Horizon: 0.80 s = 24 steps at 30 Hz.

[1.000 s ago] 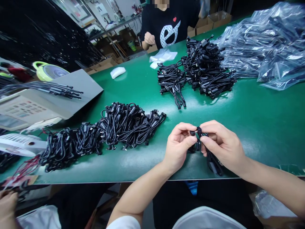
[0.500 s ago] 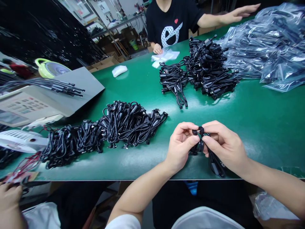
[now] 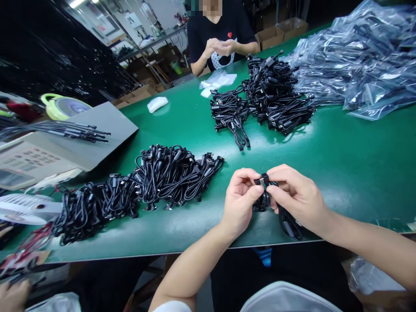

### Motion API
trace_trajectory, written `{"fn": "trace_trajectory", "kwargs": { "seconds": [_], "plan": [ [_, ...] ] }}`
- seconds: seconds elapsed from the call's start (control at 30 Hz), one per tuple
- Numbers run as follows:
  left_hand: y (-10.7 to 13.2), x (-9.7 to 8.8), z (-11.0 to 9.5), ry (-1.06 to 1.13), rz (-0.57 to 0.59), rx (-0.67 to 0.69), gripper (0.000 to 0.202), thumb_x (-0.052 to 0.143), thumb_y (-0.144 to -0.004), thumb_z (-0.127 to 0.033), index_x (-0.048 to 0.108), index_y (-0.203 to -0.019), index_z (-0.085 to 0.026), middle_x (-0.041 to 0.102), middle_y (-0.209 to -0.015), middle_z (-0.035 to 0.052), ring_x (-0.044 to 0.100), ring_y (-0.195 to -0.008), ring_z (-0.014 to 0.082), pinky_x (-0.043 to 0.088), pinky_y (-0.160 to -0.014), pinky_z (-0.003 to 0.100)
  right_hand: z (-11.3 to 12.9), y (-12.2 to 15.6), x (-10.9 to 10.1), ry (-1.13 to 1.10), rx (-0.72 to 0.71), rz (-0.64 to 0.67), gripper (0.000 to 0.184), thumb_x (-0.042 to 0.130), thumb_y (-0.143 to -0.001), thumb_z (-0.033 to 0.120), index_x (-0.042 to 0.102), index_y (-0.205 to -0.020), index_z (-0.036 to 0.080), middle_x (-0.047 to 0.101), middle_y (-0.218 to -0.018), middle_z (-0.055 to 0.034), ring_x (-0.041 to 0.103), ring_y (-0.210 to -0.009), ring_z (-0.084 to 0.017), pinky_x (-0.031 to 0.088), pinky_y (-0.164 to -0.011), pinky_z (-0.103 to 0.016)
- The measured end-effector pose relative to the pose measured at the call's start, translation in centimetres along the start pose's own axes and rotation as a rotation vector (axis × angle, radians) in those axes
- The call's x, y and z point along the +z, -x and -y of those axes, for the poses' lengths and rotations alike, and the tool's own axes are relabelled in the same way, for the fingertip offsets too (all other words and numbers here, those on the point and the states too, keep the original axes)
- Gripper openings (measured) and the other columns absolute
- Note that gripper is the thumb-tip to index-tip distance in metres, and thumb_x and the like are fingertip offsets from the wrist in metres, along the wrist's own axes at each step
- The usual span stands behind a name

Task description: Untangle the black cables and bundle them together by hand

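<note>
Near the front edge of the green table, both of my hands grip one bundled black cable (image 3: 287, 222). Between thumb and index finger, my left hand (image 3: 239, 201) pinches a small black end piece beside a metal-tipped connector (image 3: 262, 179). My right hand (image 3: 297, 195) is closed on the connector's other side and on the cable below it. The folded lengths hang under my fingers toward the table edge. Whether the left piece is a cap or a second plug, I cannot tell. To the left lies a heap of similar black cables (image 3: 175, 175).
Across the green table (image 3: 351, 164), more cables (image 3: 273, 93) lie piled beside clear plastic bags (image 3: 364, 65). A co-worker (image 3: 224, 37) sits opposite near small white bags (image 3: 219, 80). At left stand a grey machine (image 3: 107, 130) and a white fan (image 3: 26, 208).
The co-worker opposite has brought both hands together in front of the chest. My view has shifted slightly. My hands keep the same grip on the cable.
</note>
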<state>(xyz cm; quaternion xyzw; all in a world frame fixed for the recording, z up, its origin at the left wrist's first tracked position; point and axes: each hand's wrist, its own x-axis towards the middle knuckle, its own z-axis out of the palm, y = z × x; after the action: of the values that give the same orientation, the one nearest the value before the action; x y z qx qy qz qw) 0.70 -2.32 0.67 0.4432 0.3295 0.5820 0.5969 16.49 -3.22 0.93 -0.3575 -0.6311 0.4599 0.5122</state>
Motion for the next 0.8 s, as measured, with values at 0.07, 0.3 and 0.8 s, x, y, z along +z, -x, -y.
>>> {"fn": "trace_trajectory", "kwargs": {
  "seconds": [0.07, 0.3, 0.8],
  "plan": [
    [0.01, -0.03, 0.00, -0.016, 0.000, 0.004, 0.020, 0.079, -0.080, -0.028, 0.065, -0.093, -0.024, 0.055, -0.083, -0.0028, 0.051, -0.073, 0.0076, 0.045, -0.069, 0.017, -0.01, -0.04, -0.04, 0.009, -0.002, 0.008, 0.007, 0.059, -0.099, 0.025, 0.059, -0.105, 0.022, 0.055, -0.104, -0.0009, 0.062, -0.054, -0.004, 0.055, -0.047, -0.019],
    [0.05, 0.11, 0.11, -0.078, -0.035, 0.006, 0.025, 0.080, -0.078, -0.035, 0.062, -0.092, -0.024, 0.054, -0.084, -0.0022, 0.051, -0.074, 0.0088, 0.046, -0.070, 0.019, 0.45, -0.37, -0.22, 0.102, -0.063, -0.007, 0.005, 0.059, -0.098, 0.026, 0.060, -0.098, 0.021, 0.058, -0.099, -0.0019, 0.059, -0.055, -0.005, 0.052, -0.049, -0.020],
    [0.19, 0.10, 0.29, -0.036, -0.021, 0.027, 0.022, 0.079, -0.080, -0.031, 0.063, -0.094, -0.026, 0.056, -0.088, -0.0026, 0.052, -0.075, 0.0075, 0.046, -0.072, 0.018, 0.47, -0.31, -0.32, 0.061, 0.001, 0.017, 0.005, 0.058, -0.098, 0.027, 0.060, -0.099, 0.022, 0.056, -0.100, -0.0011, 0.060, -0.050, -0.004, 0.052, -0.045, -0.019]
  ]
}}
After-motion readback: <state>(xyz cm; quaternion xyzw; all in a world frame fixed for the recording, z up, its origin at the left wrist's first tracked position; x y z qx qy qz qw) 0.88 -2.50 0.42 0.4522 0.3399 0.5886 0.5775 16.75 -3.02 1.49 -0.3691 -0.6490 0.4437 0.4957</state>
